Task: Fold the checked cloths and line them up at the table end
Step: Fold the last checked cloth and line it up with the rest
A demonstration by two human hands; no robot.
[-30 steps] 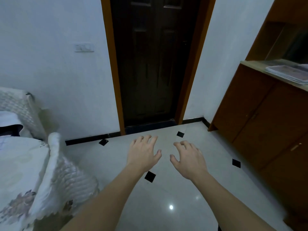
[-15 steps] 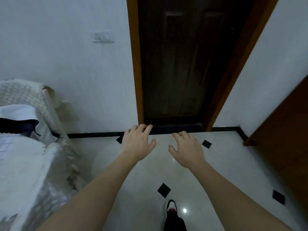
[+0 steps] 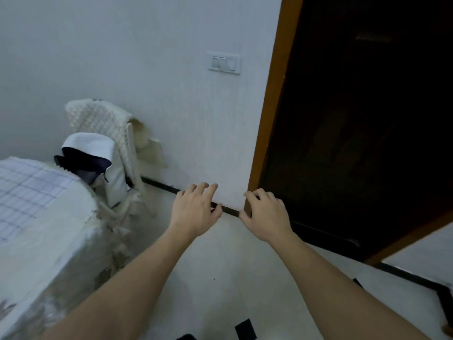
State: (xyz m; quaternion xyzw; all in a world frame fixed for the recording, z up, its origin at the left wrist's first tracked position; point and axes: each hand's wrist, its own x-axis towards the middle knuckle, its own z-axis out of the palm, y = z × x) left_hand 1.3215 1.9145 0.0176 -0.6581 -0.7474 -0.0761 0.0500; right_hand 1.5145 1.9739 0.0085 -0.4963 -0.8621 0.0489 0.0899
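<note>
Both hands, left and right, open, empty, mid-air; checked cloth on desk at left unfolded, likely needing reaching next.

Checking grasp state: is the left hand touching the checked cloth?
Apart. The head view shows the left hand empty in mid-air over the floor, with the checked cloth lying far to its left on the table.

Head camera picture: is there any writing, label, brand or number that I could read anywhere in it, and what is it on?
None: no readable text shows anywhere in this view.
The light switch on the wall is plain, with no markings that can be made out.
The checked cloth on the table at left shows only a grid pattern, no label.
The white and dark garment on the chair shows no logo or tag.
</note>
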